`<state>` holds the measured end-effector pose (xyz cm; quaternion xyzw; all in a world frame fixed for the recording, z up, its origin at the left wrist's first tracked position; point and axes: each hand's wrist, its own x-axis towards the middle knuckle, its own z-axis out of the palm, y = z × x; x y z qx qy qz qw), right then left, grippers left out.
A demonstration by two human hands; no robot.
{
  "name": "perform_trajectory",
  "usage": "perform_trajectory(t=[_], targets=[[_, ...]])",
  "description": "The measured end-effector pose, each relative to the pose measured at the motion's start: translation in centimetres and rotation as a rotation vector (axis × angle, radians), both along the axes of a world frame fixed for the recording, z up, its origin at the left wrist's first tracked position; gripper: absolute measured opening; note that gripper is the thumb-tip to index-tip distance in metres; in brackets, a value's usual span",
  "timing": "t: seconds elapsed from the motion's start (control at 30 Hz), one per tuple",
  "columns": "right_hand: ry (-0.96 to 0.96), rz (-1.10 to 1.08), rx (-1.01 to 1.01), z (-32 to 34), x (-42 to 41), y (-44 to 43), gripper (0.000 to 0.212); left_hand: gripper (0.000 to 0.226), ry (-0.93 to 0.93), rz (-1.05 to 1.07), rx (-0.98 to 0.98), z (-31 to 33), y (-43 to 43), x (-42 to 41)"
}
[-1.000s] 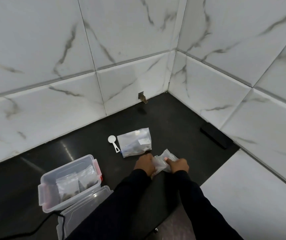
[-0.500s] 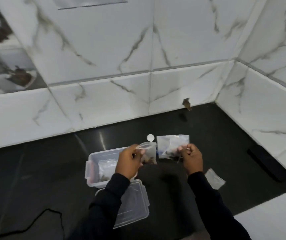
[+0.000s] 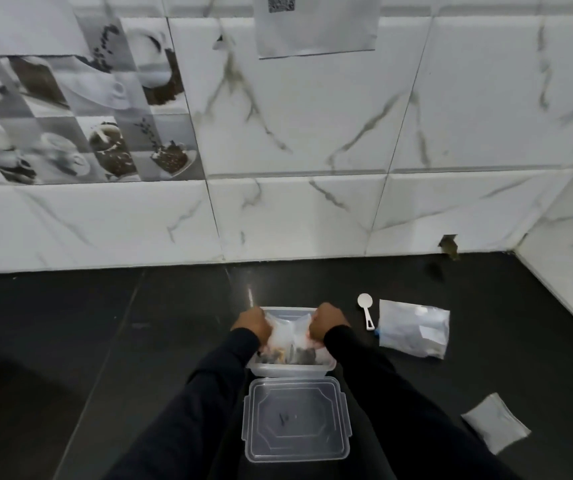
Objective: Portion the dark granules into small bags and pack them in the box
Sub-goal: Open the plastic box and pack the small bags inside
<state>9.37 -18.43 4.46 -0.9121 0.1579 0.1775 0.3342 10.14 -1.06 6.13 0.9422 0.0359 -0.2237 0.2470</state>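
A clear plastic box [image 3: 290, 370] sits on the black counter, straight ahead. Both hands are inside it, pressing on small clear bags [image 3: 290, 332] that hold dark granules at their lower ends. My left hand [image 3: 251, 323] grips the bags at the box's left side. My right hand [image 3: 328, 322] grips them at the right side. How many bags are in the box cannot be told. The larger supply bag [image 3: 413, 329] of granules lies flat to the right, with a white scoop [image 3: 366, 310] beside it.
The box's clear lid [image 3: 295, 419] lies just in front of the box, near me. A stack of empty small bags [image 3: 496, 422] lies at the right front. White marble tiles [image 3: 312, 150] wall in the counter at the back and right.
My hands carried a filled small bag from in front of the supply bag leftward and down into the box. The view swung left and now centres on the box.
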Motion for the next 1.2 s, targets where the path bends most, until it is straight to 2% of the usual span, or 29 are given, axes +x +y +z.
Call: perform_trajectory(t=[0.07, 0.1, 0.17, 0.2, 0.3, 0.43, 0.53, 0.6, 0.73, 0.87, 1.0, 1.07, 1.13, 1.2], targets=[[-0.032, 0.1, -0.201, -0.5, 0.1, 1.5, 0.024, 0.017, 0.089, -0.027, 0.021, -0.3, -0.8, -0.3], [-0.065, 0.164, -0.306, -0.5, 0.0, 2.2, 0.025, 0.023, 0.095, -0.036, 0.042, -0.5, -1.2, -0.2], [-0.11, 0.318, -0.532, -0.7, -0.4, 3.3, 0.023, 0.034, 0.026, -0.061, 0.133, -1.1, -1.8, 0.1], [-0.12, 0.394, -0.627, -0.8, -0.7, 3.6, 0.02, 0.033, -0.029, -0.11, 0.214, -1.3, -2.0, 0.1], [-0.15, 0.495, -0.745, -0.7, -1.7, 3.9, 0.014, 0.029, -0.211, -0.263, 0.407, -1.2, -2.4, -1.0], [-0.252, 0.376, -0.618, 0.0, -2.2, 3.1, 0.025, 0.025, -0.334, -0.273, 0.442, -0.9, -2.6, -1.3], [-0.312, 0.271, -0.516, 0.7, -3.1, 1.4, 0.022, 0.021, -0.384, -0.297, 0.393, -0.2, -3.8, -1.6], [-0.336, 0.12, -0.395, 1.4, -4.4, -0.5, 0.013, 0.02, -0.416, -0.341, 0.308, 0.7, -5.6, -1.8], [-0.42, -0.326, -0.165, 1.2, -8.6, -7.2, 0.029, 0.026, -0.423, -0.506, 0.076, 1.8, -11.3, -3.7], [-0.387, -0.695, -0.159, -1.5, -14.2, -15.5, 0.033, 0.032, -0.272, -0.621, -0.107, 0.7, -17.3, -7.2], [-0.069, -1.043, -0.219, -3.9, -18.9, -20.5, 0.077, 0.04, -0.014, -0.615, -0.251, -2.0, -21.2, -10.3], [0.024, -1.009, -0.14, -4.0, -20.0, -21.6, 0.086, 0.053, 0.1, -0.573, -0.311, -3.3, -23.0, -11.2], [0.124, -0.932, -0.07, -4.5, -20.6, -22.5, 0.082, 0.065, 0.232, -0.494, -0.409, -3.9, -24.7, -12.2], [0.176, -0.941, -0.063, -4.8, -20.3, -22.5, 0.093, 0.071, 0.356, -0.401, -0.501, -4.4, -26.7, -12.9]])
